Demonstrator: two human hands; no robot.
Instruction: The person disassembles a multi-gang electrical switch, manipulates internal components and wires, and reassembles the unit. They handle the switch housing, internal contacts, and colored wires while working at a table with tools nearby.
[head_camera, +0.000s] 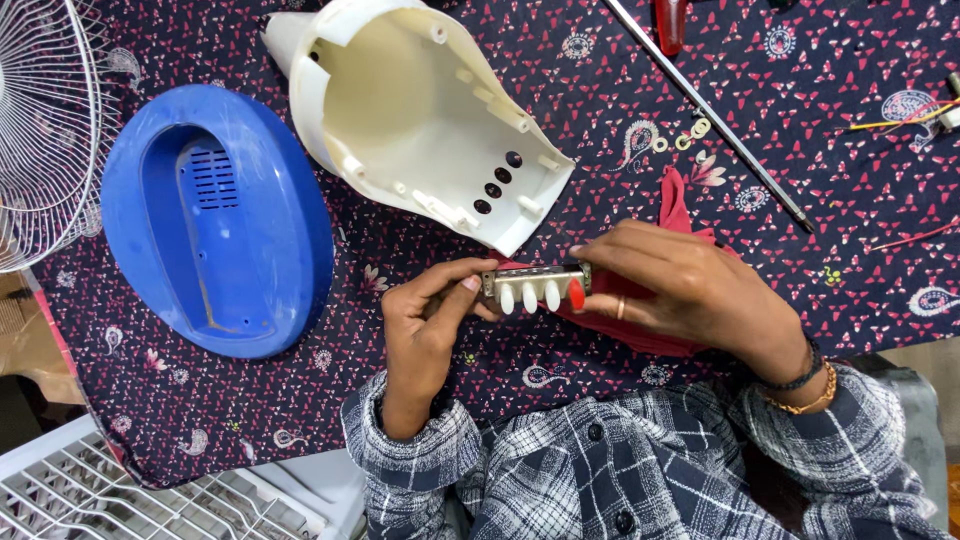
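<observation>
Both hands' grip (430, 310) (680, 290) pinches push-button switch block (535, 286).

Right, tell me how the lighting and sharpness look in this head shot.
Head view: light is even and soft, shadows faint; mild sheen on the blue cover and white housing; the push-button switch held between left hand and right hand is sharp; edges bow slightly from the wide lens.

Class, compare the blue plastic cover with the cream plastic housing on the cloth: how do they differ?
The blue cover is a rounded oval with a slotted vent; the cream housing tapers to a narrow end and has a row of four round holes. The blue cover lies flat, the cream housing tilted on its side. Both show their hollow insides and lie untouched.
</observation>
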